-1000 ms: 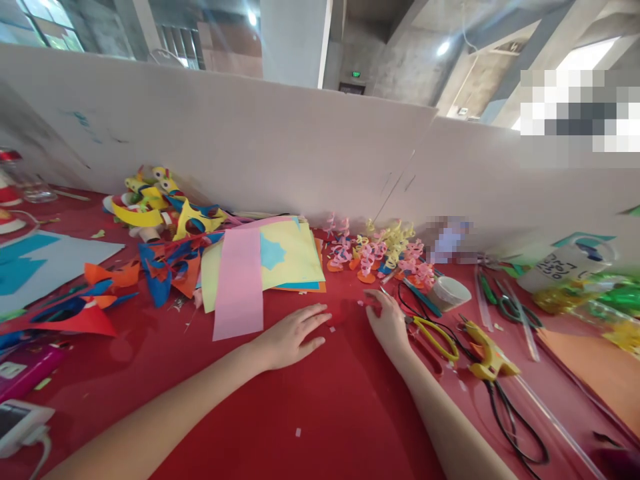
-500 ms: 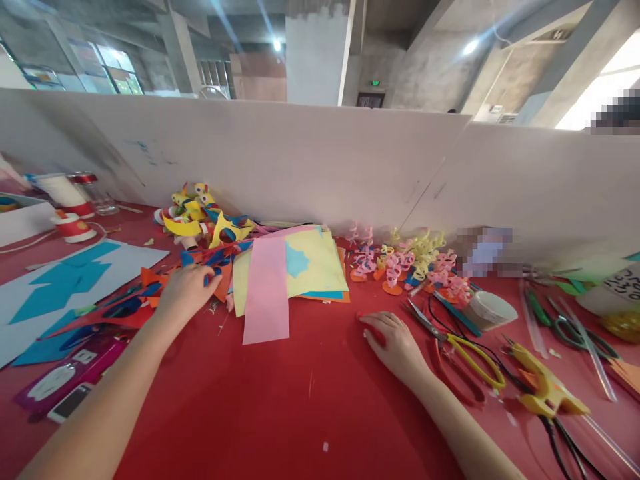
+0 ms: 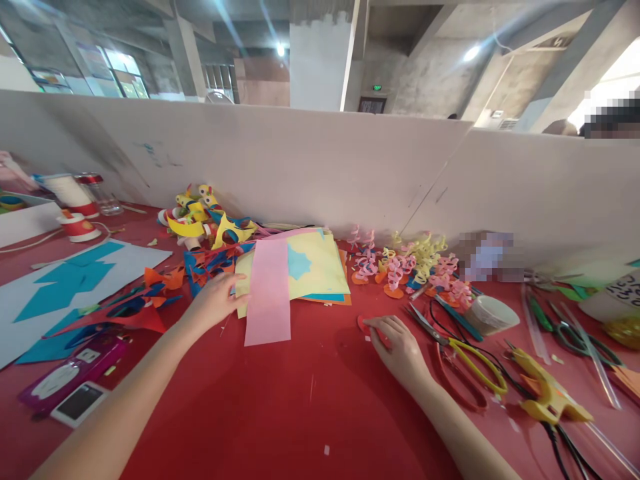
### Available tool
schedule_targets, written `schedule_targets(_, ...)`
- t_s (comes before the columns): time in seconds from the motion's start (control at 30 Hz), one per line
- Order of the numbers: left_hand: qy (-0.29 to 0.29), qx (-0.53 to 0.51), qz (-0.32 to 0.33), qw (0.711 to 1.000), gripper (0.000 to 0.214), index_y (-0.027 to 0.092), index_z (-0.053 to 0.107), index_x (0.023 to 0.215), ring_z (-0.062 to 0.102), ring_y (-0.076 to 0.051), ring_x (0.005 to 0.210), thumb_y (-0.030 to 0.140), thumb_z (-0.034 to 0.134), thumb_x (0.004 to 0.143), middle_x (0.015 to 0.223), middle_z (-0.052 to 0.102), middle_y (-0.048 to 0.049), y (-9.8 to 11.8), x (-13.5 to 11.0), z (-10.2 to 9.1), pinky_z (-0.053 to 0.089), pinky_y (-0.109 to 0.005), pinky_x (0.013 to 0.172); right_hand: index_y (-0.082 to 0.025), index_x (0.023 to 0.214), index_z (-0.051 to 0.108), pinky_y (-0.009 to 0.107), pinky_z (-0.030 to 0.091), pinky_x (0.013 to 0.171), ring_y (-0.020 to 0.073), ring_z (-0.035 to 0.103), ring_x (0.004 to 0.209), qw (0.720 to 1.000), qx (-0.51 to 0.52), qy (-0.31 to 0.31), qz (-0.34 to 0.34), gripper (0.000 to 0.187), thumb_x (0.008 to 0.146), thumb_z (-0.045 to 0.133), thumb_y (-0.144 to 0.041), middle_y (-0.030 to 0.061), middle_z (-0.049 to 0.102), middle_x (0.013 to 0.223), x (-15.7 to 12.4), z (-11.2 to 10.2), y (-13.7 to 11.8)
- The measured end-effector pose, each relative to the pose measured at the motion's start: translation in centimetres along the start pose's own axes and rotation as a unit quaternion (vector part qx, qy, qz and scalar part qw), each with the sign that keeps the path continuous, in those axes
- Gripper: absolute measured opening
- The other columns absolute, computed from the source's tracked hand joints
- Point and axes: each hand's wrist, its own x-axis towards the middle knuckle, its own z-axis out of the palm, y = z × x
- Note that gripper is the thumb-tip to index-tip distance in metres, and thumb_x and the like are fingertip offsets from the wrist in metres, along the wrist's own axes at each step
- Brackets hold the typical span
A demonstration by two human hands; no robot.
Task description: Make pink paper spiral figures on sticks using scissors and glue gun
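Moved right from the scraps [image 3: 160,279], the half-curled fingers of the left hand [image 3: 213,303] are now laid on the left edge of the paper stack [image 3: 320,267]; a grip cannot be confirmed. A red cut-out [image 3: 364,325] is pinned flat under the open fingers of the right hand [image 3: 400,343], seemingly against sliding, with scissors [image 3: 463,348] just right.

The paper stack [image 3: 310,267] lies mid-table [image 3: 300,413]. Paper scraps [image 3: 200,230] lie to its left and paper curls [image 3: 410,263] to its right. The scissors [image 3: 465,353] lie nearer, on the right.
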Motion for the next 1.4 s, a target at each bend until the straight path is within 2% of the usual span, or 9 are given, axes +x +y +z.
schedule_targets(0.17, -0.015, 0.004, 0.112, 0.994, 0.062, 0.020, 0.038, 0.135, 0.030, -0.033, 0.131, 0.050, 0.050, 0.081, 0.141, 0.038, -0.0149, 1.9, 0.6, 3.0, 0.030, -0.046, 0.102, -0.022, 0.092, 0.064, 0.036, 0.049, 0.075, 0.0209, 0.061, 0.081, 1.000, 0.005, -0.004, 0.002, 0.020, 0.087, 0.045, -0.018, 0.0068, 0.068, 0.086, 0.0, 0.1, 0.1)
schedule_targets(0.33, 0.017, 0.043, 0.125, 0.991, 0.057, 0.023, 0.033, 0.138, 0.048, -0.029, 0.114, 0.047, 0.042, 0.086, 0.120, 0.053, -0.0131, 2.9, 1.8, 4.2, 0.036, -0.041, 0.096, -0.020, 0.092, 0.063, 0.035, 0.048, 0.075, 0.0202, 0.060, 0.081, 1.000, -0.008, -0.001, -0.001, 0.019, 0.087, 0.046, -0.017, 0.0064, 0.068, 0.086, 0.1, 0.1, 0.2)
schedule_targets(0.57, 0.063, 0.145, -0.020, 0.987, 0.049, 0.005, 0.059, 0.109, 0.052, -0.038, 0.098, 0.045, 0.040, 0.087, 0.094, 0.057, -0.0215, 2.4, 4.0, 3.3, 0.038, -0.049, 0.083, -0.020, 0.092, 0.063, 0.034, 0.047, 0.075, 0.0197, 0.060, 0.079, 1.000, -0.010, -0.004, -0.001, 0.019, 0.086, 0.046, -0.015, 0.0062, 0.068, 0.085, 0.2, 0.1, 0.3)
schedule_targets(0.8, 0.116, 0.015, 0.064, 0.991, 0.030, 0.012, 0.061, 0.098, 0.052, -0.030, 0.103, 0.035, 0.057, 0.078, 0.101, 0.061, -0.0161, 3.7, 8.0, 4.7, 0.037, -0.040, 0.093, -0.021, 0.092, 0.063, 0.036, 0.046, 0.078, 0.0207, 0.061, 0.080, 1.000, -0.015, -0.010, 0.000, 0.020, 0.086, 0.045, -0.017, 0.0064, 0.069, 0.085, 0.2, 0.1, 0.1)
schedule_targets(1.0, 0.119, -0.016, 0.078, 0.990, 0.013, 0.018, 0.065, 0.075, 0.060, -0.026, 0.086, 0.025, 0.055, 0.077, 0.081, 0.067, -0.0088, 4.7, 9.8, 5.2, 0.044, -0.037, 0.084, -0.021, 0.092, 0.064, 0.036, 0.047, 0.075, 0.0210, 0.060, 0.079, 1.000, -0.004, -0.005, 0.014, 0.021, 0.087, 0.043, -0.018, 0.0070, 0.068, 0.084, 0.4, -0.1, 0.0)
schedule_targets(1.13, 0.173, -0.023, 0.063, 0.983, 0.022, 0.017, 0.064, 0.076, 0.060, -0.026, 0.089, 0.019, 0.044, 0.083, 0.084, 0.067, -0.0109, 6.4, 8.1, 3.9, 0.045, -0.040, 0.084, -0.021, 0.096, 0.064, 0.039, 0.046, 0.080, 0.0228, 0.057, 0.087, 0.997, 0.002, 0.054, 0.047, 0.022, 0.087, 0.044, -0.022, 0.0082, 0.067, 0.092, 0.9, -0.8, -0.9)
schedule_targets(1.23, 0.197, -0.038, 0.096, 0.975, 0.025, 0.017, 0.064, 0.087, 0.058, -0.024, 0.096, 0.023, 0.040, 0.089, 0.096, 0.066, -0.0104, 9.3, 4.3, 3.5, 0.045, -0.038, 0.088, -0.021, 0.093, 0.064, 0.041, 0.046, 0.079, 0.0237, 0.058, 0.084, 0.985, 0.097, 0.072, 0.125, 0.021, 0.086, 0.049, -0.033, 0.0096, 0.067, 0.091, 1.2, -0.8, -3.1)
schedule_targets(1.33, 0.157, -0.094, 0.276, 0.944, 0.022, 0.021, 0.063, 0.097, 0.061, -0.021, 0.095, 0.019, 0.043, 0.090, 0.096, 0.067, -0.0065, 12.5, -0.5, 4.1, 0.049, -0.034, 0.085, -0.018, 0.096, 0.061, 0.034, 0.051, 0.065, 0.0201, 0.061, 0.071, 0.910, 0.337, 0.009, 0.242, 0.035, 0.085, 0.048, -0.048, 0.0087, 0.068, 0.081, 1.4, 0.0, -5.5)
schedule_targets(1.4, 0.132, -0.111, 0.346, 0.922, 0.023, 0.022, 0.062, 0.101, 0.062, -0.021, 0.095, 0.015, 0.044, 0.089, 0.098, 0.068, -0.0051, 14.1, -2.9, 4.8, 0.050, -0.033, 0.082, -0.018, 0.085, 0.061, 0.032, 0.051, 0.063, 0.0191, 0.061, 0.068, 0.852, 0.443, -0.020, 0.279, 0.039, 0.079, 0.052, -0.056, 0.0061, 0.066, 0.074, 1.4, 0.8, -6.3)
